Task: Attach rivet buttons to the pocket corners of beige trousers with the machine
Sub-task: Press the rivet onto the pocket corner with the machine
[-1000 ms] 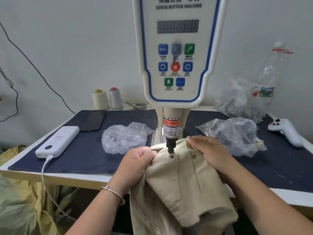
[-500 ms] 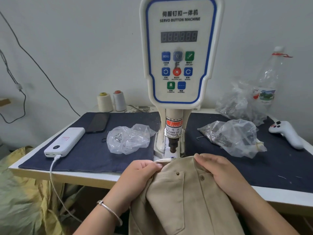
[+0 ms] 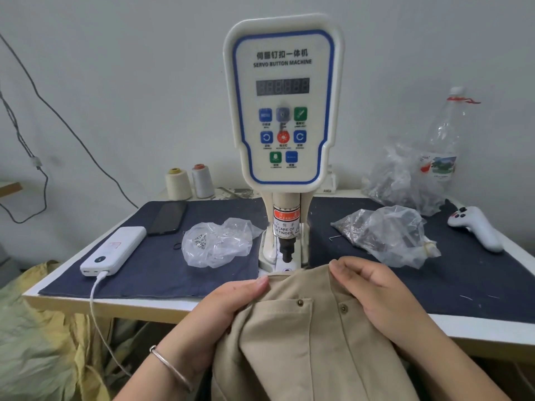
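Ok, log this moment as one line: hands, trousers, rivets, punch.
left hand grips trousers | right hand holds waist edge | two rivets set at pocket corners | fabric clear of machine punch

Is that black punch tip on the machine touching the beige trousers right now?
Apart. The head view shows the punch tip above the trousers, with white base visible between.

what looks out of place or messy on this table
Nothing is spilled or broken. The oddities: a game controller lies at the right edge beside crumpled plastic bags, and a small bent metal piece lies loose on the dark cloth near the machine.
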`<state>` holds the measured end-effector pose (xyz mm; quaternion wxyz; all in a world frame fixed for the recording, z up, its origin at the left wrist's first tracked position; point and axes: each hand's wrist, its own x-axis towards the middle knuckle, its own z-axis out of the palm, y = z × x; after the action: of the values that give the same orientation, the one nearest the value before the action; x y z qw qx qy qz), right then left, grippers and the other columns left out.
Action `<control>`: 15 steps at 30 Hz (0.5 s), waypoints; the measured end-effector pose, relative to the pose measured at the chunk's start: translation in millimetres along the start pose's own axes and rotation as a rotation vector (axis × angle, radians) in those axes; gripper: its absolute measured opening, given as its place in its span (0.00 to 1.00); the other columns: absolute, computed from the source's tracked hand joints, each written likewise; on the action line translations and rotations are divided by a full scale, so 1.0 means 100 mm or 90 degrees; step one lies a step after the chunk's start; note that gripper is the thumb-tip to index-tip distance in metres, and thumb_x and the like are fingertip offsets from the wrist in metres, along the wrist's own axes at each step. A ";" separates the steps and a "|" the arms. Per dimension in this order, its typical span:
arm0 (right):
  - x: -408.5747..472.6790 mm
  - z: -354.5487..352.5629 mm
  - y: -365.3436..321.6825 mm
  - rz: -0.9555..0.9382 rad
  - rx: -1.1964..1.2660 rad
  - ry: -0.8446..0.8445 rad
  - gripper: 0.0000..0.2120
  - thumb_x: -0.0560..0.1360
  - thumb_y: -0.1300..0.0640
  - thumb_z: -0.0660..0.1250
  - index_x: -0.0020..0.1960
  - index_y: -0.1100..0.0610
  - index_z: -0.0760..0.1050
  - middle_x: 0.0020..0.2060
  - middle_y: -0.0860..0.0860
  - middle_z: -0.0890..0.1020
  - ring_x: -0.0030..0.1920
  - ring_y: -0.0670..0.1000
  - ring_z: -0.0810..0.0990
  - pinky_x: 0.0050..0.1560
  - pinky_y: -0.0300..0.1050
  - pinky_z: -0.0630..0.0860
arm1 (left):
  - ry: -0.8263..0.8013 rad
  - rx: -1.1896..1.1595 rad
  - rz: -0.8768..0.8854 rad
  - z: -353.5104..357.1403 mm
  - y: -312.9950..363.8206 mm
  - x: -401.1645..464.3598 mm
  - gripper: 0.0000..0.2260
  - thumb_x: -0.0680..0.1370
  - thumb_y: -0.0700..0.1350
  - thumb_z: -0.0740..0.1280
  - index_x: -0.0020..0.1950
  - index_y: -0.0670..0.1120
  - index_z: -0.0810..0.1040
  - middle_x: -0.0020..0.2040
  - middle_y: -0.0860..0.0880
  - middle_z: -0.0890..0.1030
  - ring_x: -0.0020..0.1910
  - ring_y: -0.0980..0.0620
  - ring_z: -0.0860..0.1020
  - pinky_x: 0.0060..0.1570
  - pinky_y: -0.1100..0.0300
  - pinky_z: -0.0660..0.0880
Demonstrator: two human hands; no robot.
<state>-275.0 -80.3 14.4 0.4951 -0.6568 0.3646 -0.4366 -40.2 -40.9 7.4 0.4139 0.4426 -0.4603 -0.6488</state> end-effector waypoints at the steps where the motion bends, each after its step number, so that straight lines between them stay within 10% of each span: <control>1: -0.02 0.00 -0.02 -0.012 0.007 0.000 0.25 0.73 0.42 0.64 0.41 0.67 0.75 0.34 0.57 0.73 0.37 0.53 0.70 0.44 0.49 0.67 | -0.011 -0.014 0.007 0.02 0.01 -0.03 0.20 0.76 0.54 0.68 0.62 0.42 0.83 0.62 0.37 0.81 0.64 0.39 0.79 0.65 0.50 0.74; 7: -0.09 0.06 -0.18 -0.043 0.041 -0.020 0.21 0.73 0.42 0.64 0.43 0.61 0.79 0.34 0.57 0.79 0.37 0.50 0.76 0.40 0.40 0.74 | -0.068 -0.035 0.039 0.06 0.09 -0.20 0.23 0.79 0.52 0.66 0.68 0.39 0.77 0.68 0.31 0.74 0.70 0.31 0.70 0.71 0.37 0.64; 15: -0.18 0.09 -0.27 -0.037 -0.020 -0.027 0.18 0.74 0.42 0.63 0.37 0.57 0.77 0.31 0.50 0.71 0.34 0.46 0.68 0.35 0.37 0.67 | -0.089 -0.076 0.083 0.13 0.12 -0.35 0.31 0.64 0.54 0.82 0.61 0.39 0.82 0.52 0.40 0.84 0.50 0.45 0.84 0.53 0.53 0.80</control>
<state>-271.4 -54.6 35.2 0.4795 -0.6838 0.3412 -0.4313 -41.8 -7.1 27.8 0.4475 0.3402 -0.4763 -0.6761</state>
